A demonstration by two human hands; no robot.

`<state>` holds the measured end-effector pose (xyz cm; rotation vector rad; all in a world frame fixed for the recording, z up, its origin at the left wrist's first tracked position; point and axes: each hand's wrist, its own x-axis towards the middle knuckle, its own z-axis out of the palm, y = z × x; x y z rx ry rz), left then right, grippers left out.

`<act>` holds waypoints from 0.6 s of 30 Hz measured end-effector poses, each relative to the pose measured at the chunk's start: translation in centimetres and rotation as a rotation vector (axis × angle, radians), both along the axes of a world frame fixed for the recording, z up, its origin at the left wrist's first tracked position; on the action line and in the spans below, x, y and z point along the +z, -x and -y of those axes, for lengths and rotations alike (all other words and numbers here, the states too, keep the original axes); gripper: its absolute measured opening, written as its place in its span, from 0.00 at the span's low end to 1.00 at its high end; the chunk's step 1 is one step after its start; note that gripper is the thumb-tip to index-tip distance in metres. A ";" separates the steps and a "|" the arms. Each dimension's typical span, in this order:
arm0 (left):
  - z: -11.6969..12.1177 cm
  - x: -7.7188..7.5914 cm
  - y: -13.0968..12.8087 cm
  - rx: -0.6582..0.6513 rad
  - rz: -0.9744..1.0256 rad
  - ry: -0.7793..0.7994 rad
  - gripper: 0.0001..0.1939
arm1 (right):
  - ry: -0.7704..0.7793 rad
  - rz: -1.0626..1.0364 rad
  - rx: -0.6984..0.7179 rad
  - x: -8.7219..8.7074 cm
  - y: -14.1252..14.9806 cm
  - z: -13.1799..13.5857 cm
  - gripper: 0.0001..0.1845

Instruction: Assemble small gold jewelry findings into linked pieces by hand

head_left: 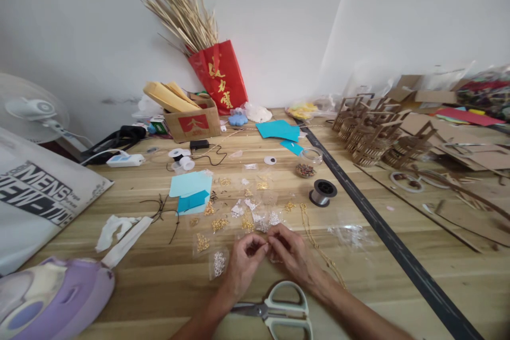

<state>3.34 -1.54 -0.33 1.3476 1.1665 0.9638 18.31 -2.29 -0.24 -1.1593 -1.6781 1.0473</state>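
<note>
My left hand (247,261) and my right hand (292,255) meet at the fingertips above the table. Both are closed in a pinch, and whatever lies between the fingers is too small to make out. Just beyond them spread small clear bags of silver findings (274,218) and gold findings (219,224). A bag of silver rings (219,264) lies beside my left hand. To the right of my right hand a gold chain (314,239) stretches along the wood. Scissors with pale handles (279,309) rest between my forearms, their blades pointing left.
A spool of thread (323,192) stands right of the bags, near a dish of brown beads (305,170). Blue card sheets (193,201) lie left. A purple appliance (59,297) fills the near left corner. Small woven baskets (374,138) crowd the right, past a dark strip (370,215).
</note>
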 end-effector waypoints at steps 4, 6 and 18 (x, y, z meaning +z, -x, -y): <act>0.0 -0.1 0.1 -0.014 0.003 0.001 0.06 | 0.100 -0.056 0.044 -0.1 0.1 0.2 0.13; 0.0 -0.1 0.1 -0.020 0.007 -0.004 0.06 | 0.094 -0.040 0.061 0.1 0.1 0.3 0.13; -0.1 0.3 0.1 0.039 0.001 0.007 0.06 | 0.142 -0.047 0.070 -0.1 0.2 0.3 0.13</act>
